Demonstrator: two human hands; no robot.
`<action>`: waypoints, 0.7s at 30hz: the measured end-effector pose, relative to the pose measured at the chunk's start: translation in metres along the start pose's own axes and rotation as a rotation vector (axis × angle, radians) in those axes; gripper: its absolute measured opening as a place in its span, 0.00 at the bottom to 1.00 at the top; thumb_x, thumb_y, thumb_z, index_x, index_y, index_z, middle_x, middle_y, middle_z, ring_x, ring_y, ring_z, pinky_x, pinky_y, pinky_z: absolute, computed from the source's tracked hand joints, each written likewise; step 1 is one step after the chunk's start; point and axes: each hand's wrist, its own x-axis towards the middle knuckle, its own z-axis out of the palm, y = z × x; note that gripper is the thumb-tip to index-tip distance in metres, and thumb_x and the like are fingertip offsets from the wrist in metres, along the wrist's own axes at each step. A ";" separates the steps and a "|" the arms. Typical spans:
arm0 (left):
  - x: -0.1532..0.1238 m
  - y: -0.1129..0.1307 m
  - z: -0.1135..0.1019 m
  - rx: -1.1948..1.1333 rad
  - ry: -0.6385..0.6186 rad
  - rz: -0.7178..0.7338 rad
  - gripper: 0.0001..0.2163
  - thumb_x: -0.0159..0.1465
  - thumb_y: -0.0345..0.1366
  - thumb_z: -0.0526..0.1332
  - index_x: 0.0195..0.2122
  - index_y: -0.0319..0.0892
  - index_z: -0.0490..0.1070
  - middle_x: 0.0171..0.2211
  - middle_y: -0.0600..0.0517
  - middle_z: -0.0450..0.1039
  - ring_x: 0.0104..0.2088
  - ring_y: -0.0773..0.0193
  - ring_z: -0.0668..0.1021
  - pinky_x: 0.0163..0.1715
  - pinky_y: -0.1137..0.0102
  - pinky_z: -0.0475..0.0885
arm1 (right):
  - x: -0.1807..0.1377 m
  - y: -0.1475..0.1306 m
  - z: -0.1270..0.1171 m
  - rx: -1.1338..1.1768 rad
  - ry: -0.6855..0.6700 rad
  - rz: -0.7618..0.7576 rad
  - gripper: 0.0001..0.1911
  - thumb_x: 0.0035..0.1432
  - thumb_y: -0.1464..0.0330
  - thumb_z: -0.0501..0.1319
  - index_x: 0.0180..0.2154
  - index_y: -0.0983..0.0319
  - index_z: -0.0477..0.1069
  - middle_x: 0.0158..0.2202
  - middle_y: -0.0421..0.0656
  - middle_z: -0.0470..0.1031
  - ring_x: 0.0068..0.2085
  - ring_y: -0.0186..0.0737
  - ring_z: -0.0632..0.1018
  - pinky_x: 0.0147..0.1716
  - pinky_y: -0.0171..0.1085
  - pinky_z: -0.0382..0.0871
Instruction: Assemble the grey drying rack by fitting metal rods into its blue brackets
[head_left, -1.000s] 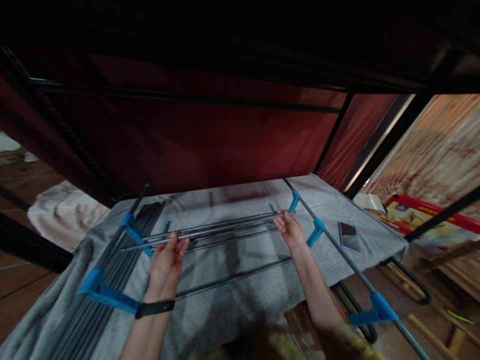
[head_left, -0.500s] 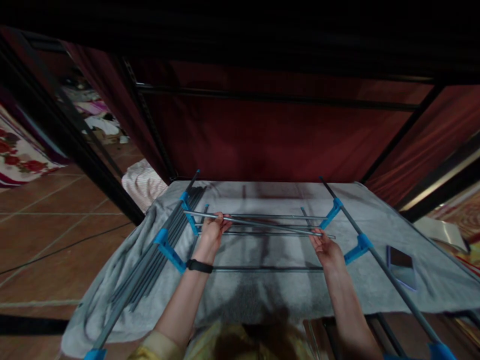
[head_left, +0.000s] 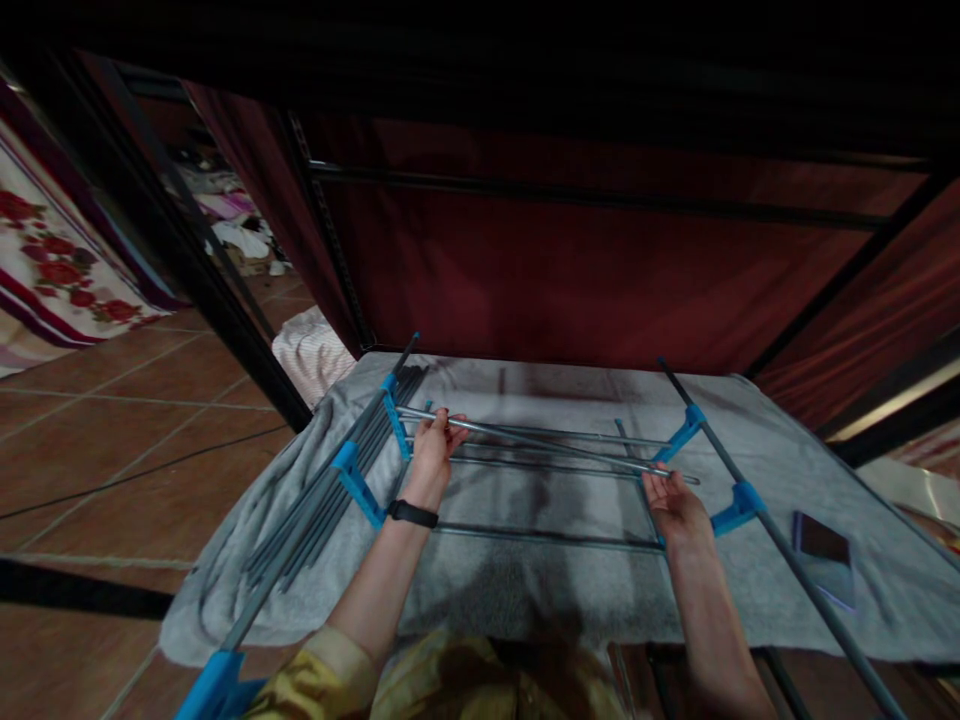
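Note:
A thin grey metal rod [head_left: 555, 445] slants across the middle of the head view, its left end higher than its right. My left hand [head_left: 433, 445] is closed on it near the left end, beside an upper blue plastic bracket [head_left: 395, 415]. Near the rod's other end, my right hand [head_left: 675, 500] pinches it between thumb and fingers. Below lies a frame of grey tubes with blue brackets; its right side tube [head_left: 720, 450] runs past an upper right bracket [head_left: 682, 430] and a lower right bracket [head_left: 736, 508]. Crossbars [head_left: 547, 538] join its middle.
A bundle of grey tubes [head_left: 330, 500] lies on the grey blanket [head_left: 517, 590] at the left. On the right rests a phone [head_left: 823, 555]. Dark red cloth [head_left: 600, 280] and black bars [head_left: 600, 200] stand behind. Tiled floor [head_left: 135, 440] with a cable shows at far left.
The whole view has shifted, so the scene sits further right. Both hands keep hold of the rod, which has slid slightly right relative to the frame.

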 end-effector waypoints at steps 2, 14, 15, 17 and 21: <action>0.002 0.004 -0.002 -0.041 0.031 0.024 0.02 0.69 0.31 0.60 0.38 0.40 0.68 0.29 0.49 0.78 0.22 0.70 0.77 0.28 0.74 0.75 | 0.002 -0.002 -0.001 -0.003 -0.011 -0.001 0.15 0.70 0.75 0.50 0.33 0.59 0.70 0.34 0.40 0.79 0.35 0.31 0.84 0.38 0.34 0.83; 0.009 0.018 -0.027 -0.036 0.163 0.154 0.05 0.65 0.25 0.57 0.36 0.42 0.64 0.29 0.53 0.75 0.29 0.67 0.79 0.28 0.75 0.72 | -0.018 -0.006 0.024 0.056 -0.123 -0.055 0.11 0.65 0.78 0.56 0.34 0.60 0.72 0.33 0.40 0.81 0.37 0.32 0.84 0.45 0.37 0.82; 0.011 0.019 -0.030 -0.028 0.179 0.162 0.05 0.65 0.25 0.57 0.35 0.42 0.63 0.29 0.53 0.75 0.30 0.67 0.79 0.28 0.75 0.72 | -0.020 -0.006 0.028 0.070 -0.143 -0.063 0.10 0.65 0.77 0.57 0.34 0.60 0.72 0.33 0.40 0.81 0.37 0.33 0.84 0.45 0.37 0.82; 0.013 0.020 -0.034 -0.017 0.187 0.163 0.06 0.66 0.24 0.55 0.34 0.41 0.63 0.29 0.54 0.74 0.30 0.68 0.79 0.29 0.76 0.72 | -0.024 -0.006 0.035 0.085 -0.172 -0.085 0.07 0.63 0.76 0.61 0.33 0.60 0.72 0.32 0.39 0.81 0.36 0.33 0.84 0.44 0.37 0.82; 0.017 0.022 -0.042 -0.036 0.190 0.152 0.09 0.64 0.20 0.55 0.32 0.42 0.61 0.27 0.55 0.72 0.30 0.67 0.78 0.29 0.75 0.73 | -0.023 -0.005 0.047 0.079 -0.171 -0.104 0.08 0.60 0.74 0.66 0.31 0.58 0.71 0.30 0.37 0.81 0.32 0.32 0.83 0.40 0.35 0.82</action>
